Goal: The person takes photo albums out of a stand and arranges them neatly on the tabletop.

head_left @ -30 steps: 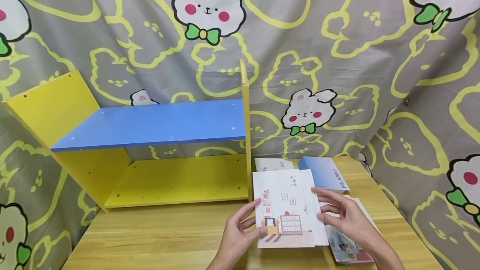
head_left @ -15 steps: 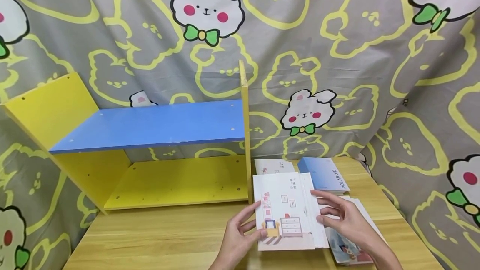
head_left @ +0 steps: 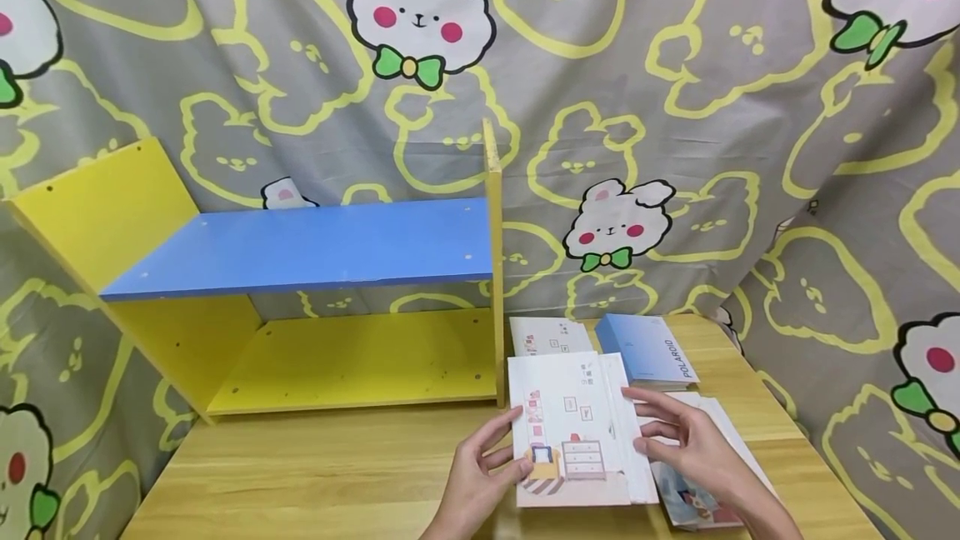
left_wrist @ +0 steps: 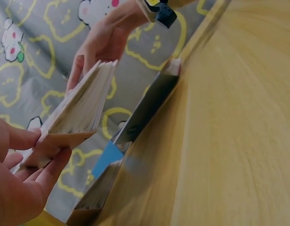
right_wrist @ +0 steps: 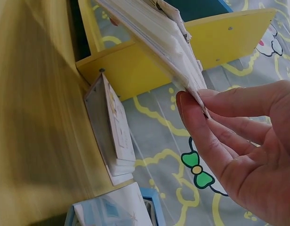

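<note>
A white photo album [head_left: 562, 432], its cover drawn with an armchair and a chest of drawers, is held above the table by both hands. My left hand [head_left: 483, 473] pinches its left edge, thumb on the cover; in the left wrist view fingers [left_wrist: 53, 172] sit beneath. At the opposite edge my right hand [head_left: 690, 440] pinches the cover's rim between thumb and fingers [right_wrist: 199, 122]. Pages fan slightly apart in the left wrist view. Behind it lies a similar white album [head_left: 547, 332], partly covered. A blue album [head_left: 648, 348] marked POLAROID lies to its right.
Another album [head_left: 693, 494] with a painted cover lies partly under my right hand. Left of the albums stands a yellow shelf unit [head_left: 495, 273] with a blue middle board [head_left: 315, 244]. A patterned grey curtain [head_left: 697, 148] hangs behind the wooden table [head_left: 322, 473].
The held album and both hands have come slightly toward me, so more of the white album behind shows. Both hands keep their hold. The other things have stayed put.
</note>
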Available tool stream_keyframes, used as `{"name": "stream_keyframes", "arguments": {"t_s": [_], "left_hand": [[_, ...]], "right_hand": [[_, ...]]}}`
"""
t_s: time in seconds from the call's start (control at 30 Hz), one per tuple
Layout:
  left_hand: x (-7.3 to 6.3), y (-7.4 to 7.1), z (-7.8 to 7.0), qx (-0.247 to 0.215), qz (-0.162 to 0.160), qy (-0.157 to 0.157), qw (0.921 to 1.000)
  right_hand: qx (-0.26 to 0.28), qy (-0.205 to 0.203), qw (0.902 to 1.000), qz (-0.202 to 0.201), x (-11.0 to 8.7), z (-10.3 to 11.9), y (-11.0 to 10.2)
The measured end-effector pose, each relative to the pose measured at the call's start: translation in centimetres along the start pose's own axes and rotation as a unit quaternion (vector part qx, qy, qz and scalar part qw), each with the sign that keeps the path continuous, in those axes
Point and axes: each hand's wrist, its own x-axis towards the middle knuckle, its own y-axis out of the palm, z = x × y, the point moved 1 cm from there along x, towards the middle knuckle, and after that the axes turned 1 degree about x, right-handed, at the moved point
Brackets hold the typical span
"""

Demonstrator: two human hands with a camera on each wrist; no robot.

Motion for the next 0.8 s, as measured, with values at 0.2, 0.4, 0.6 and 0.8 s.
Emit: {"name": "stream_keyframes", "arguments": {"t_s": [0.2,0.4,0.6,0.8], "left_hand": [[-0.11,0.04,0.2,0.002,0.001,0.001,1.0],[-0.27,0.0,0.48,0.016,0.01,0.021,0.9996],[-0.44,0.0,0.72,0.007,0.006,0.006,0.9999],[-0.65,0.05,0.92,0.016,0.0,0.003,0.9999]], "right_hand": [[-0.005,0.008,1.0,0.001,-0.21,-0.28,0.1],[0.001,0.039,0.9992,0.005,-0.42,-0.31,0.16],[-0.003,0.05,0.9987,0.001,-0.65,-0.42,0.28],[0.006,0.056,0.9984,0.005,-0.83,-0.63,0.39]]}}
